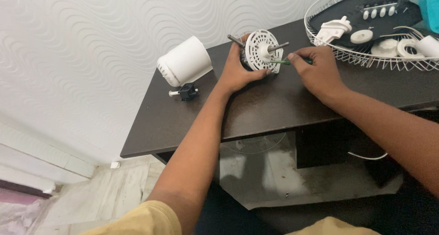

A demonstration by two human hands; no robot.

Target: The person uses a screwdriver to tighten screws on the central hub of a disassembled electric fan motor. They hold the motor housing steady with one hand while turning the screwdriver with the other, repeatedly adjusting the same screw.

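Dark table (256,111); motor (260,52) between fingers (256,74)

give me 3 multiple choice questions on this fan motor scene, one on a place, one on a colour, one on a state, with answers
1. Where does the white cylindrical cover lie?
A. inside the wire guard
B. on the dark table, left of the motor
C. on the floor

2. What colour is the shaft of the screwdriver in the right hand?
A. green
B. red
C. yellow

3. How is the fan motor placed?
A. lying loose, untouched
B. hanging from a cord
C. gripped by the left hand, vented white face toward the camera

Answers:
1 B, the cover rests on the table beside a small black part, apart from the wire guard.
2 A, a thin green shaft runs from the fingers to the motor's face.
3 C, the left hand wraps its lower edge and the slotted face shows.
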